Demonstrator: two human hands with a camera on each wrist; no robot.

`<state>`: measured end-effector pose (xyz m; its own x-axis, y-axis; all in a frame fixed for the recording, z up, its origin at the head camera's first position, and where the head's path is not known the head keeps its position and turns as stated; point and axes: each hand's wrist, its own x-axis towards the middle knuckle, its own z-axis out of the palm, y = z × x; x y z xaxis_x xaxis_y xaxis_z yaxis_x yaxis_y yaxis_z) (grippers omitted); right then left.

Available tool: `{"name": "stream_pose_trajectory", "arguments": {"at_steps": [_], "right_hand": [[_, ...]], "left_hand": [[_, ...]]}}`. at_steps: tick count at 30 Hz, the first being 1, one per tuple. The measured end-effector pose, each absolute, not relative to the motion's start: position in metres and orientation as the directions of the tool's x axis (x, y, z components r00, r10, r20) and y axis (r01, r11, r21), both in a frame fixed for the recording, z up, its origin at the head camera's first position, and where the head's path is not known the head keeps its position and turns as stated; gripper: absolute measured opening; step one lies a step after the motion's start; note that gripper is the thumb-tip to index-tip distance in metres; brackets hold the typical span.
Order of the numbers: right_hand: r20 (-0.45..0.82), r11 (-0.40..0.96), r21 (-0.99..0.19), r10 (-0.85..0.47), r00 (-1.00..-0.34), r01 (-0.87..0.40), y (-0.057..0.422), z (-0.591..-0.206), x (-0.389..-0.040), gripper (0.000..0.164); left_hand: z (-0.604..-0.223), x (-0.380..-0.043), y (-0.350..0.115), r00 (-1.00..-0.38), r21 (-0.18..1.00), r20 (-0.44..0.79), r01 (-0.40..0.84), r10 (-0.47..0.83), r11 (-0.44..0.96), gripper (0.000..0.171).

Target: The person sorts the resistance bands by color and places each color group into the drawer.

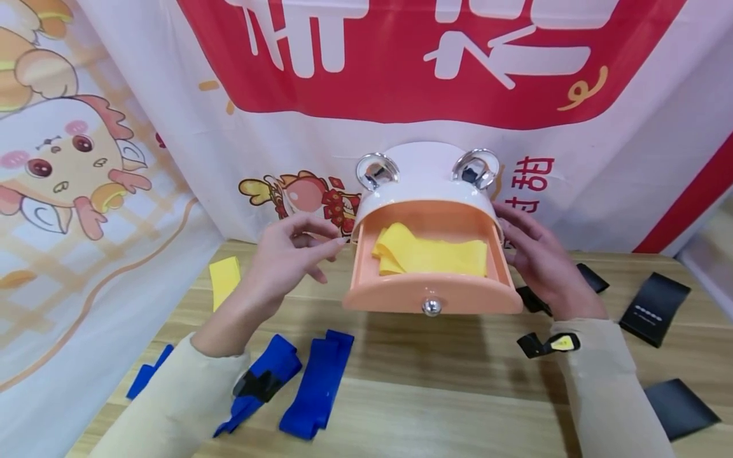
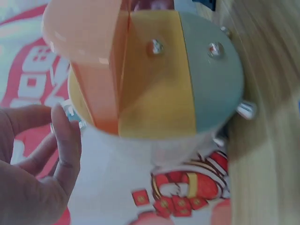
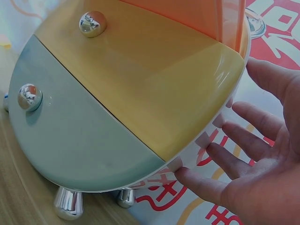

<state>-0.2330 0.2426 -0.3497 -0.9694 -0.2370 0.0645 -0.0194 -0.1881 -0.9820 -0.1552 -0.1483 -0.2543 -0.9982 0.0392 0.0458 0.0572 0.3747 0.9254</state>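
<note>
A small drawer cabinet [image 1: 426, 166] with a glossy white shell and two silver ring ears stands at the back of the table. Its top coral drawer [image 1: 383, 298] is pulled out, and a folded yellow ribbon [image 1: 443, 254] lies inside. Below it, the yellow drawer [image 3: 154, 79] and the pale green drawer [image 3: 79, 136] are closed. My left hand [image 1: 289, 257] hovers by the cabinet's left side, fingers loosely bent and holding nothing. On the other side, my right hand [image 1: 541, 270] rests its spread, fairly straight fingertips against the white shell.
Blue straps [image 1: 319, 385] lie at the front left, one with a black patch. A yellow strip [image 1: 225, 280] is beside my left forearm. Black flat pieces [image 1: 655, 308] are scattered at the right. A printed cloth [image 1: 309, 137] hangs close behind the cabinet.
</note>
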Motion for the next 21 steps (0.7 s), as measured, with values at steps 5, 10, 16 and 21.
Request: {"name": "stream_pose_trajectory", "arguments": {"at_steps": [5,10,16,21], "right_hand": [[0.058,-0.191,-0.982,-0.235,-0.97,-0.013,0.242,-0.35,-0.233,0.059],[0.051,-0.19,-0.982,-0.233,-0.971,-0.006,0.244,-0.349,-0.233,0.06],[0.056,-0.196,-0.981,-0.235,-0.97,-0.009,0.244,-0.35,-0.233,0.061],[0.06,-0.198,-0.98,-0.235,-0.97,-0.013,0.243,-0.351,-0.232,0.063]], "left_hand": [[-0.267,-0.156,-0.177,-0.999,0.927,0.018,0.031,0.038,0.375,0.03],[-0.281,-0.154,-0.214,-1.0,0.921,-0.003,-0.007,-0.011,0.388,0.038],[-0.302,-0.156,-0.263,-0.994,0.921,-0.087,-0.107,-0.071,0.374,0.04],[-0.324,-0.162,-0.303,-0.974,0.908,-0.168,-0.213,-0.152,0.361,0.04]]}}
